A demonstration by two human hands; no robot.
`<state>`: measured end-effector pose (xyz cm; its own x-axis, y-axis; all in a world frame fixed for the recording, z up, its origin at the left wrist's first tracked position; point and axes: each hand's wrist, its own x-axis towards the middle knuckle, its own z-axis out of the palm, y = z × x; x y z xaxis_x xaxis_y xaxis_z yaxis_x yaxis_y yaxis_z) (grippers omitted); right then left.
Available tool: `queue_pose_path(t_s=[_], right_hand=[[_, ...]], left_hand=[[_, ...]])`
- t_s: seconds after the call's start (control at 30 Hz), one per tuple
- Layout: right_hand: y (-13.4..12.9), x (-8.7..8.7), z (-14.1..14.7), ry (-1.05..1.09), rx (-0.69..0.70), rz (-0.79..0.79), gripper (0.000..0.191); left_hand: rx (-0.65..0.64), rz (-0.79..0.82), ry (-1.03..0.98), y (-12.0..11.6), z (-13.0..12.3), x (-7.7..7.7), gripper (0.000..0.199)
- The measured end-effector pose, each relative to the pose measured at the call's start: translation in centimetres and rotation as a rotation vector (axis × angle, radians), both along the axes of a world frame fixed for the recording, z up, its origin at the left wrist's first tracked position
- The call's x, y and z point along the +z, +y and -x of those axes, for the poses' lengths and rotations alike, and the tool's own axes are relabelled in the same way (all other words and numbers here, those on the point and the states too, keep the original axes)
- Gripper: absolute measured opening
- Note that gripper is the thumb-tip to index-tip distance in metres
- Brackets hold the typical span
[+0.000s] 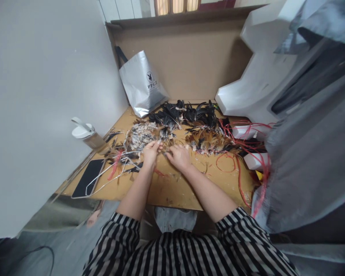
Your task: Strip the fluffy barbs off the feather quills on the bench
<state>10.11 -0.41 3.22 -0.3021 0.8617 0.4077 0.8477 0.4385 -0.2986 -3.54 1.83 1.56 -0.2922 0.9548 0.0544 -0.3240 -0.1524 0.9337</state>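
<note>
**Fingers pinched on feathers**

The left hand (pixel 150 152) and right hand (pixel 177 156) meet, fingers curled and pinching a few feathers (pixel 163 148) between them. Loose feather piles (pixel 149 134) lie just beyond; a careless tug might scatter them or snag the red cords (pixel 237 153) to the right.

Three feather piles (pixel 172 126), one phone (pixel 88 177), one bottle (pixel 87 136), one bag (pixel 142 84).

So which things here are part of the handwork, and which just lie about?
In use: left hand and right hand, fingertips meeting over the speckled grey-white feather pile; brown-gold feather pile; black feather pile.

Lying about: black phone; silver carrier bag; white-lidded bottle; red cords.
</note>
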Motion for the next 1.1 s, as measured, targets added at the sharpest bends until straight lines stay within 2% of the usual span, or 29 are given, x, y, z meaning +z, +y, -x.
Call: queue_pose_path(t_s=[0.2,0.3,0.37,0.43,0.63,0.73,0.8,0.9,1.03,1.1], right_hand=[[-0.1,-1.0,1.7,-0.143,0.006,0.07,0.026],[0.3,-1.5,1.9,-0.084,-0.013,0.065,0.023],[0.6,-1.7,1.6,0.061,-0.025,0.067,0.022],[1.1,-1.9,1.2,0.293,-0.028,0.111,0.02],[2.7,-1.6,0.5,1.134,0.038,0.465,0.022],[2.8,-1.6,0.6,1.317,0.048,0.49,0.021],[2.7,-1.9,0.7,1.311,0.06,0.446,0.02],[2.5,-2.4,0.9,1.172,0.095,0.34,0.015],[2.1,-2.3,1.0,0.979,0.194,0.194,0.011],[1.9,-2.0,0.9,0.956,0.256,0.185,0.012]], left_hand=[[0.025,0.037,-0.001,-0.8,0.9,-1.0,0.026],[0.002,0.038,-0.035,-1.3,0.8,-1.3,0.025],[-0.022,0.04,-0.06,-1.5,0.8,-1.3,0.024],[-0.056,0.033,-0.086,-1.6,1.0,-1.2,0.023],[-0.197,0.061,-0.222,-1.8,1.3,-1.3,0.021],[-0.302,0.113,-0.246,-2.0,0.9,-1.2,0.021],[-0.365,0.136,-0.268,-2.2,0.6,-1.2,0.019],[-0.434,0.151,-0.306,-2.2,0.4,-1.3,0.017],[-0.475,0.138,-0.33,-2.1,0.7,-1.7,0.015],[-0.479,0.128,-0.339,-2.0,0.8,-1.8,0.013]])
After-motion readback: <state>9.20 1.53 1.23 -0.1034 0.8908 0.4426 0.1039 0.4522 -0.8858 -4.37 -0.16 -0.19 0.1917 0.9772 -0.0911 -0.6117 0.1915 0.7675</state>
